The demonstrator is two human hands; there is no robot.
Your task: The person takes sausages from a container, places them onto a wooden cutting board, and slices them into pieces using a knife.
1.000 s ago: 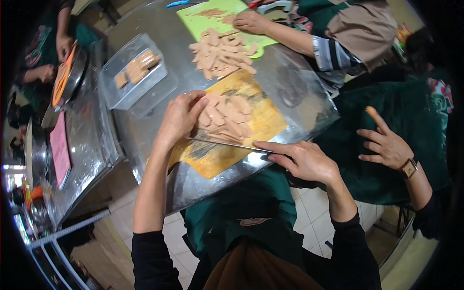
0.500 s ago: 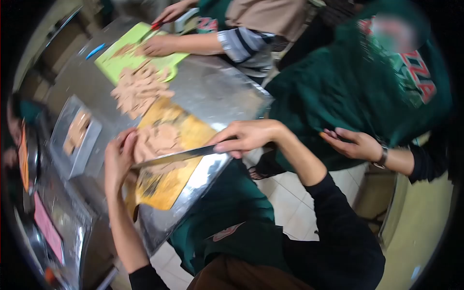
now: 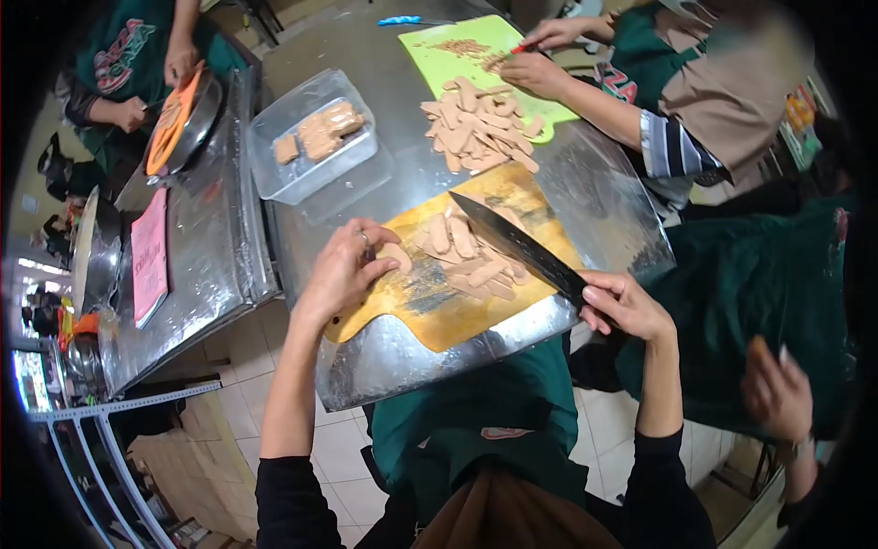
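Observation:
My right hand grips the handle of a large kitchen knife. Its dark blade points up and left over a pile of pinkish-tan slices, which look like sausage. Under them lies a yellow-brown wooden cutting board with dark stains. At the board's left side, my left hand pinches one sausage slice between thumb and fingers, apart from the pile. A bigger heap of slices lies just beyond the board.
A clear plastic tub holding meat blocks stands left of the board. Across the metal table, a co-worker's hands cut on a green board. Another person holds an orange grater-like tool over a bowl. A co-worker's hand is at right.
The view has swung left, bringing the side table into sight. The knife has lifted from across the slices and now angles over them. My left hand has drawn away from the pile with a slice.

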